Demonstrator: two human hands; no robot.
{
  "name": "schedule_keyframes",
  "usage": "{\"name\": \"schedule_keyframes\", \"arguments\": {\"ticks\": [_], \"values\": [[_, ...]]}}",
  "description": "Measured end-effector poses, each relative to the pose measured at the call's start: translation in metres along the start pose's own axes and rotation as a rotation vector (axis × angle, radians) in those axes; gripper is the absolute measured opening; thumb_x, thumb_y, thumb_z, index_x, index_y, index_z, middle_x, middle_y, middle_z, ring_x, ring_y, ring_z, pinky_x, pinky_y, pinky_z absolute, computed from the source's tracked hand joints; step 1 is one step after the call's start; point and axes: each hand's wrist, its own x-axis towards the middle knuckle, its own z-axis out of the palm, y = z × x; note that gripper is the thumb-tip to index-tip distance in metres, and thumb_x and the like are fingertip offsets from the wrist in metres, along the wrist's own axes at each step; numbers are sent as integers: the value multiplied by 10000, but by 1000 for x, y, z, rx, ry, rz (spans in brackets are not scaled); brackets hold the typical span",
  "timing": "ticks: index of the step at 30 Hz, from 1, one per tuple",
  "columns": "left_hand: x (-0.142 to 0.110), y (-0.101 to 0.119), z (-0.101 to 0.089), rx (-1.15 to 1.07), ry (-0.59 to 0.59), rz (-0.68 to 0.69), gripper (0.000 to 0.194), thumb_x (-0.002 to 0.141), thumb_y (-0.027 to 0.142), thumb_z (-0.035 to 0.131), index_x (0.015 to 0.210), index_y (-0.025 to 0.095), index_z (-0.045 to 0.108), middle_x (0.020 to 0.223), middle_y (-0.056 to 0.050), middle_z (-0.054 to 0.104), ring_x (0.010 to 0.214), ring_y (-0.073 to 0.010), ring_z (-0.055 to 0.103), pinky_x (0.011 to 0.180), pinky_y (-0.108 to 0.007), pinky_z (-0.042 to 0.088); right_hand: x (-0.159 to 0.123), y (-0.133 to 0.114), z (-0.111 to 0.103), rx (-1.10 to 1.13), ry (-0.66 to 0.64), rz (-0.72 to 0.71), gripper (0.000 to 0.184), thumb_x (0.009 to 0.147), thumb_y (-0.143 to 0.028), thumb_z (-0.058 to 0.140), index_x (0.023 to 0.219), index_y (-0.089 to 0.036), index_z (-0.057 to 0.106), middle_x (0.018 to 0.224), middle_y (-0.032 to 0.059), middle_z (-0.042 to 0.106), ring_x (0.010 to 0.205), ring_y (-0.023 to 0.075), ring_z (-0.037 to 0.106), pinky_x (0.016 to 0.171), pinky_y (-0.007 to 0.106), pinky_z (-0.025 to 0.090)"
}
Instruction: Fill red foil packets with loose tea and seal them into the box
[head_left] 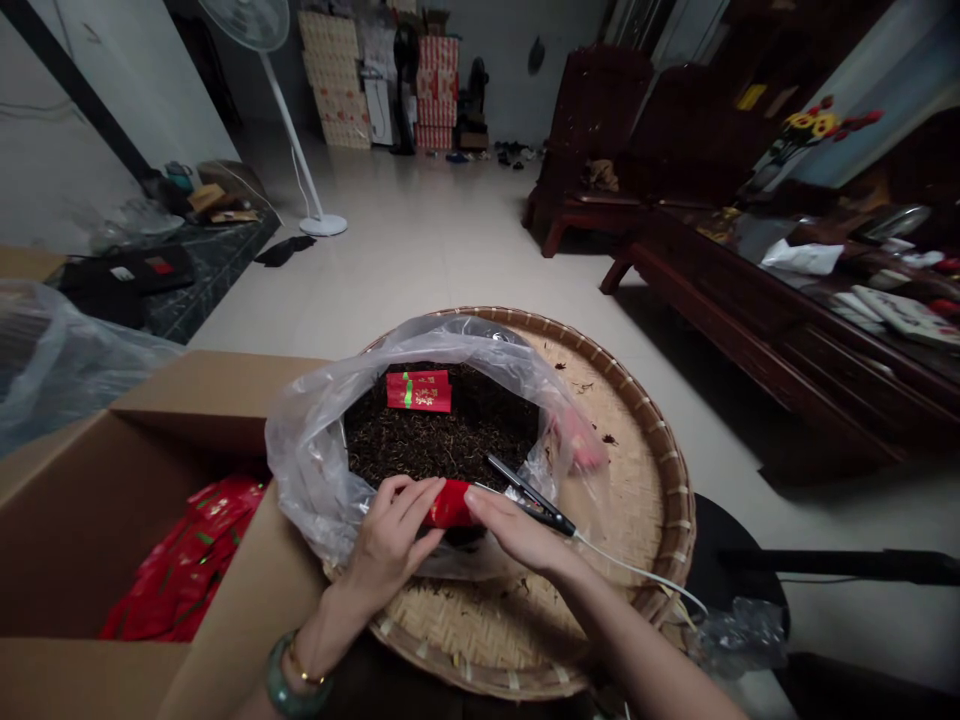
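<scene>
My left hand (394, 540) pinches a small red packet (450, 503) by its left end. At the packet's other end are the fingers of my right hand (514, 525), closed on it. Right beside that hand is a black hair straightener (532, 500) with its plates apart and a white cord; whether my palm also grips it is hidden. Beneath both hands, a clear plastic bag (304, 430) stands open, holding dark, twisted dried tea leaves (420, 445). Another red packet (431, 391), with a green stripe, lies on the leaves. The bag rests on a round woven bamboo tray (626, 510).
To the left, an open cardboard box (225, 585) holds many red packets (199, 545). A blurred pinkish-red thing (577, 440) shows by the bag's right side. Right of the tray are a black round base (739, 560) and crumpled plastic (742, 635). A white fan (322, 224) stands farther off.
</scene>
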Motion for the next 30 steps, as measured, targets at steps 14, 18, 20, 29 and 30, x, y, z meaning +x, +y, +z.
{"name": "schedule_keyframes", "arguments": {"ticks": [14, 18, 20, 29, 30], "values": [[-3, -20, 1, -388, 76, -512, 343, 737, 247, 646, 1076, 216, 605, 1040, -64, 617, 935, -202, 616, 728, -309, 556, 22, -26, -27, -374, 300, -164, 278, 908, -327, 470, 1072, -173, 634, 1025, 82, 681, 944, 186, 639, 831, 351, 511], [-3, -20, -2, -503, 132, -594, 357, 713, 267, 657, 1060, 205, 602, 1055, -63, 607, 961, -198, 624, 749, -291, 570, 39, 0, -21, -928, 45, -148, 646, 734, -149, 675, 1336, -174, 441, 1342, 156, 484, 1241, 247, 459, 1017, 400, 394], [-3, -20, -4, -515, 167, -617, 365, 695, 267, 665, 1048, 204, 602, 1057, -64, 609, 966, -201, 626, 751, -290, 576, 48, 9, -10, -1116, -54, -60, 830, 679, -164, 738, 1404, -158, 334, 1425, 208, 361, 1295, 305, 384, 1019, 436, 386], [-11, -32, -6, -521, 283, -658, 380, 675, 288, 684, 1033, 190, 603, 1052, -68, 628, 943, -213, 646, 752, -301, 589, 72, 0, 18, -1495, -116, 116, 594, 675, -149, 713, 1215, -159, 468, 1147, 158, 518, 1006, 295, 532, 735, 365, 518], [-11, -33, -6, -525, 288, -659, 382, 674, 286, 684, 1035, 190, 603, 1056, -68, 627, 946, -214, 646, 752, -302, 590, 73, -1, 18, -1503, -119, 122, 592, 671, -146, 715, 1207, -158, 466, 1154, 158, 510, 1011, 297, 527, 726, 359, 519]]}}
